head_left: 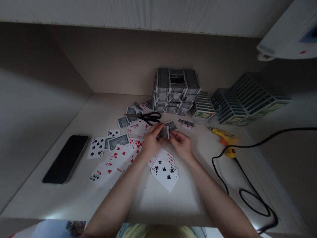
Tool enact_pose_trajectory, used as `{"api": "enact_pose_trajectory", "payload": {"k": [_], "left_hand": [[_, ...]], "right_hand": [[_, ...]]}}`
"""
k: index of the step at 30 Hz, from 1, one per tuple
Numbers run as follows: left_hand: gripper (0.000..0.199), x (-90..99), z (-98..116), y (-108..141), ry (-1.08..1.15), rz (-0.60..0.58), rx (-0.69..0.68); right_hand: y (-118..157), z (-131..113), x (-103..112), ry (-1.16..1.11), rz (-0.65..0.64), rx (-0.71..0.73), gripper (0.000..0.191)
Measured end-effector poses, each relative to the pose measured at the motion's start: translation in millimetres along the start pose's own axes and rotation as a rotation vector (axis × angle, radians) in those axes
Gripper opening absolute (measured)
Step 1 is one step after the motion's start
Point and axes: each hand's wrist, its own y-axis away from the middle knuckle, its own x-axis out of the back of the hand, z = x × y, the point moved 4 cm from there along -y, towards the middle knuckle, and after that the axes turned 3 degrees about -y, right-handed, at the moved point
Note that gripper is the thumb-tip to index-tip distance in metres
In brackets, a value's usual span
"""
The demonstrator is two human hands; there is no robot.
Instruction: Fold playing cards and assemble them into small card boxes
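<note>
Between my two hands is a small folded playing card with its patterned grey back showing. My left hand closes on it from the left, thumb low and fingers along its top. From the right, the fingertips of my right hand pinch its edge. Just below lie fanned playing cards, with a five of clubs on top. Black-handled scissors rest on cards beyond my left hand. Behind my hands stands a block-like structure of folded cards with an opening in its top.
Loose cards, among them a seven of spades, spread to the left near a black phone. On the right lie a yellow glue gun and its black cable. Stacked boxes stand at back right. A shelf edge hangs overhead.
</note>
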Motion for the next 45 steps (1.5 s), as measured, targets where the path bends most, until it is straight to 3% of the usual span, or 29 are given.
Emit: {"api": "enact_pose_trajectory", "payload": {"k": [7, 14, 20, 29, 39, 43, 45], "left_hand": [[0.062, 1.5, 5, 0, 0.020, -0.006, -0.040], [0.063, 0.7, 11, 2, 0.008, -0.034, -0.068], [0.061, 0.8, 10, 3, -0.030, 0.015, -0.058], [0.064, 3.2, 8, 6, -0.062, -0.009, -0.068], [0.059, 3.4, 14, 5, 0.061, -0.124, -0.079], [0.052, 1.9, 17, 4, 0.148, -0.176, 0.008], [0.041, 1.8, 15, 4, 0.134, -0.123, 0.126]], "right_hand": [[1, -2, -1, -0.065, 0.001, -0.026, 0.018], [-1, -5, 3, 0.013, 0.042, 0.029, 0.014], [1, -8, 0, -0.009, -0.007, 0.001, 0.022], [7, 2, -9, -0.110, -0.130, -0.030, 0.040], [3, -9, -5, -0.007, -0.115, 0.048, 0.018], [4, -6, -4, 0.017, -0.078, -0.002, 0.026], [6, -3, -5, -0.009, -0.086, -0.052, 0.031]]}}
